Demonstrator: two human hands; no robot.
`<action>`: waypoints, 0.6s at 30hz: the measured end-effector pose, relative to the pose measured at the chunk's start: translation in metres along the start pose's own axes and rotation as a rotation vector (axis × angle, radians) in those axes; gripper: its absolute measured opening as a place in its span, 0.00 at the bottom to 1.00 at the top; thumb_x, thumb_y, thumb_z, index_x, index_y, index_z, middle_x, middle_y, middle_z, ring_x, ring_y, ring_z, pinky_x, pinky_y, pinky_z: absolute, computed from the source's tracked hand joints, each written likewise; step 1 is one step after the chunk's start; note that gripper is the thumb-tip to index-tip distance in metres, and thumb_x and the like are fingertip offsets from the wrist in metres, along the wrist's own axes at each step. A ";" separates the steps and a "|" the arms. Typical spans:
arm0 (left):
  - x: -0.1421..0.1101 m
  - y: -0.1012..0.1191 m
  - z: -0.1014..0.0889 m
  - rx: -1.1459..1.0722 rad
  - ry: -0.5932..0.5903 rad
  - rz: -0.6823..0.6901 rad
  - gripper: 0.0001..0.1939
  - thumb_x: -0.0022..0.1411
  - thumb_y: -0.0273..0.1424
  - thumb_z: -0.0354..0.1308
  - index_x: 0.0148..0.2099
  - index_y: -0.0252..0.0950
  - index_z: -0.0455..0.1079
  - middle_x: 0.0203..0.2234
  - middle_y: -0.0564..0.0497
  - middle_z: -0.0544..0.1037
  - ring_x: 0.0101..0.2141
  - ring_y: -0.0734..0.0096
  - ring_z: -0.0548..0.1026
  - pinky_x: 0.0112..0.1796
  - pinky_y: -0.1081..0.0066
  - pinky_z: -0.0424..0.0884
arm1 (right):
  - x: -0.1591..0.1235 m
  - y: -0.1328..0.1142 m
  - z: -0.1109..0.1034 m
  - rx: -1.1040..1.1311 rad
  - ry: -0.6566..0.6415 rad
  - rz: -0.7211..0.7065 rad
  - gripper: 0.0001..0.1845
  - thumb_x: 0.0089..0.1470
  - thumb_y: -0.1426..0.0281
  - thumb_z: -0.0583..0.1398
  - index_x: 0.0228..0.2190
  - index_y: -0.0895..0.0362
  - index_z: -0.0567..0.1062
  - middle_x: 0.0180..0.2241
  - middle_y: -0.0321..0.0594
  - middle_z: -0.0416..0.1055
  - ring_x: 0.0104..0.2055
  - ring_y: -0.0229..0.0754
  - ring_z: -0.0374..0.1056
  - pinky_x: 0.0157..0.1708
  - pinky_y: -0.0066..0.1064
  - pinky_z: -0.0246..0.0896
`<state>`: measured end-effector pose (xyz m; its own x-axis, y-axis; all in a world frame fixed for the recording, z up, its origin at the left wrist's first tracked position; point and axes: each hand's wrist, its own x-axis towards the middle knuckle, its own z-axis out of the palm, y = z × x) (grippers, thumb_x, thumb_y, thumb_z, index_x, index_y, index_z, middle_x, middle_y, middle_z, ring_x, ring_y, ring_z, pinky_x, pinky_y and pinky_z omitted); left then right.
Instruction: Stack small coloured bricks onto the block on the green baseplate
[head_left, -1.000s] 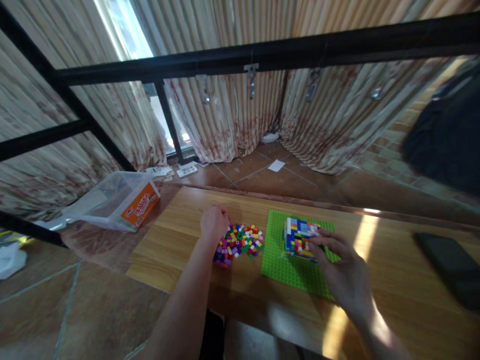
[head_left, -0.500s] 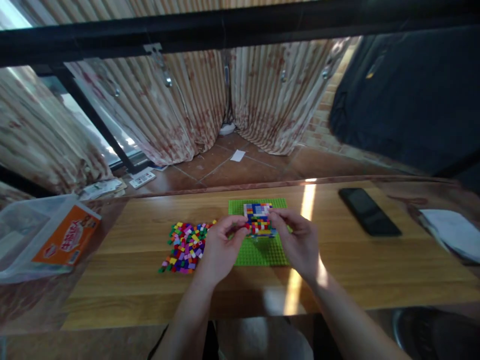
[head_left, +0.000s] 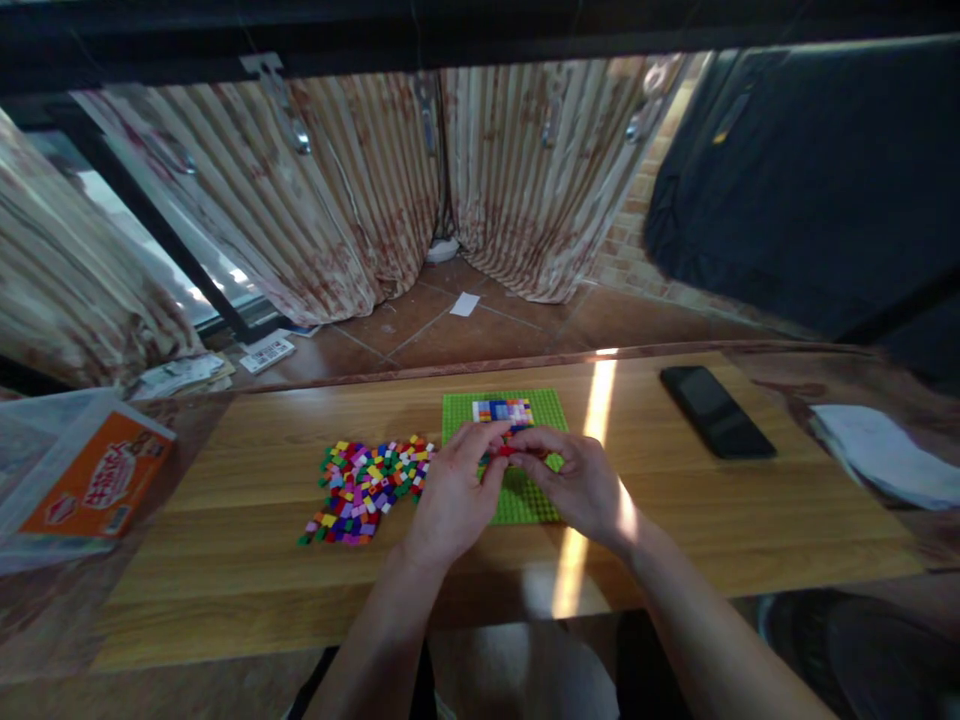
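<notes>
My left hand [head_left: 459,492] and my right hand [head_left: 583,484] meet over the green studded baseplate [head_left: 529,505]. A small red toy brick [head_left: 507,451] shows between their pinched fingertips, and both hands appear to grip it. Behind the fingers, a block of multicoloured bricks [head_left: 501,411] sits on the baseplate; its near part is hidden by my hands. Left of my left hand lies a loose pile of small bricks [head_left: 367,485] in many colours.
The wooden table [head_left: 247,560] carries a black phone [head_left: 716,412] on the right. A clear plastic box [head_left: 52,440] with an orange label stands at the far left. White papers [head_left: 889,455] lie at the right. A band of sunlight crosses the table.
My right hand has moved from the right side of the brick block to my left hand, and their fingertips now meet at the red brick. The view has shifted slightly.
</notes>
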<state>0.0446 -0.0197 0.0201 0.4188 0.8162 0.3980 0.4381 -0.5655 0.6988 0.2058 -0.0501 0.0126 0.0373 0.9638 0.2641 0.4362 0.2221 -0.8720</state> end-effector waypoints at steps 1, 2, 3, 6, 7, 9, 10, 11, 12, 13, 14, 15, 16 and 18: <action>0.000 0.000 0.000 0.008 0.006 0.001 0.16 0.61 0.23 0.55 0.50 0.39 0.69 0.40 0.49 0.77 0.42 0.69 0.75 0.45 0.68 0.71 | 0.000 0.002 -0.002 -0.026 0.016 -0.009 0.07 0.55 0.68 0.61 0.35 0.49 0.80 0.32 0.33 0.78 0.34 0.40 0.74 0.38 0.35 0.69; 0.001 -0.001 -0.001 0.014 0.024 -0.005 0.15 0.61 0.23 0.54 0.50 0.39 0.69 0.40 0.49 0.77 0.42 0.69 0.75 0.46 0.68 0.71 | 0.000 0.005 -0.005 -0.042 0.041 -0.024 0.07 0.55 0.69 0.61 0.35 0.49 0.80 0.32 0.34 0.78 0.34 0.40 0.73 0.38 0.35 0.69; 0.001 -0.003 -0.001 0.018 0.056 -0.020 0.15 0.61 0.23 0.54 0.50 0.39 0.70 0.40 0.50 0.77 0.42 0.69 0.75 0.46 0.68 0.71 | 0.000 0.008 -0.007 -0.049 0.075 -0.043 0.07 0.54 0.69 0.61 0.34 0.49 0.80 0.33 0.34 0.77 0.35 0.40 0.73 0.39 0.36 0.69; 0.003 -0.014 -0.004 0.010 0.193 -0.137 0.16 0.60 0.23 0.53 0.49 0.38 0.70 0.39 0.49 0.77 0.42 0.68 0.75 0.47 0.67 0.71 | 0.001 0.017 -0.009 -0.054 0.171 -0.097 0.06 0.53 0.70 0.63 0.33 0.48 0.80 0.38 0.36 0.74 0.41 0.41 0.71 0.45 0.39 0.68; 0.003 -0.018 -0.005 -0.006 0.227 -0.195 0.16 0.60 0.23 0.53 0.50 0.38 0.69 0.39 0.49 0.77 0.42 0.68 0.76 0.47 0.66 0.71 | 0.001 0.019 -0.009 -0.064 0.184 -0.103 0.05 0.52 0.69 0.63 0.32 0.48 0.80 0.39 0.37 0.73 0.43 0.42 0.71 0.47 0.40 0.67; 0.004 -0.027 -0.004 -0.043 0.238 -0.308 0.17 0.58 0.24 0.54 0.50 0.36 0.69 0.42 0.46 0.77 0.43 0.66 0.76 0.48 0.64 0.72 | 0.001 0.023 -0.005 -0.102 0.180 -0.102 0.04 0.51 0.69 0.64 0.31 0.47 0.80 0.42 0.38 0.71 0.47 0.44 0.69 0.50 0.44 0.65; 0.004 -0.030 -0.002 -0.058 0.221 -0.350 0.17 0.58 0.25 0.55 0.51 0.35 0.68 0.44 0.45 0.77 0.45 0.64 0.76 0.49 0.62 0.72 | 0.001 0.024 -0.003 -0.119 0.172 -0.102 0.04 0.51 0.68 0.65 0.30 0.47 0.80 0.43 0.38 0.70 0.48 0.46 0.68 0.52 0.46 0.64; 0.004 -0.033 0.000 -0.070 0.195 -0.380 0.18 0.58 0.26 0.56 0.51 0.34 0.68 0.45 0.43 0.77 0.46 0.62 0.75 0.49 0.61 0.71 | 0.001 0.025 0.000 -0.131 0.165 -0.105 0.03 0.51 0.68 0.65 0.30 0.47 0.80 0.45 0.39 0.70 0.49 0.47 0.67 0.52 0.48 0.63; 0.004 -0.035 0.002 -0.081 0.165 -0.399 0.19 0.58 0.27 0.57 0.52 0.33 0.68 0.47 0.42 0.76 0.48 0.61 0.75 0.50 0.60 0.70 | 0.002 0.026 0.002 -0.138 0.158 -0.107 0.03 0.51 0.68 0.65 0.29 0.47 0.80 0.46 0.39 0.69 0.51 0.47 0.66 0.53 0.49 0.63; 0.004 -0.037 0.005 -0.096 0.137 -0.409 0.19 0.58 0.28 0.57 0.52 0.33 0.68 0.48 0.42 0.76 0.49 0.61 0.74 0.51 0.59 0.70 | 0.002 0.027 0.004 -0.141 0.154 -0.104 0.03 0.50 0.68 0.65 0.29 0.47 0.80 0.46 0.40 0.69 0.52 0.48 0.66 0.53 0.49 0.62; 0.004 -0.038 0.008 -0.115 0.115 -0.410 0.20 0.58 0.28 0.58 0.53 0.33 0.68 0.48 0.42 0.76 0.49 0.61 0.74 0.51 0.59 0.69 | 0.002 0.028 0.006 -0.141 0.148 -0.094 0.03 0.50 0.68 0.65 0.29 0.48 0.80 0.47 0.40 0.69 0.52 0.48 0.65 0.54 0.50 0.62; 0.004 -0.038 0.011 -0.138 0.096 -0.408 0.20 0.58 0.29 0.58 0.53 0.34 0.68 0.48 0.42 0.76 0.49 0.61 0.74 0.52 0.59 0.69 | 0.002 0.028 0.007 -0.138 0.146 -0.080 0.03 0.50 0.68 0.65 0.29 0.47 0.80 0.47 0.40 0.69 0.53 0.49 0.65 0.54 0.50 0.61; 0.004 -0.037 0.013 -0.161 0.082 -0.408 0.19 0.57 0.29 0.59 0.52 0.35 0.68 0.48 0.43 0.76 0.49 0.61 0.74 0.52 0.59 0.69 | 0.003 0.028 0.008 -0.134 0.142 -0.067 0.03 0.50 0.68 0.65 0.29 0.47 0.80 0.48 0.40 0.68 0.53 0.49 0.65 0.54 0.51 0.61; 0.004 -0.035 0.018 -0.209 0.067 -0.399 0.19 0.57 0.28 0.59 0.52 0.35 0.69 0.48 0.44 0.77 0.48 0.62 0.75 0.51 0.60 0.69 | 0.003 0.028 0.008 -0.114 0.141 -0.047 0.03 0.49 0.68 0.65 0.29 0.47 0.80 0.48 0.39 0.68 0.53 0.49 0.65 0.55 0.50 0.60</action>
<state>0.0452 0.0014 -0.0129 0.1944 0.9752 0.1060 0.3814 -0.1747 0.9077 0.2110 -0.0400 -0.0147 0.1366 0.9206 0.3659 0.5395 0.2406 -0.8068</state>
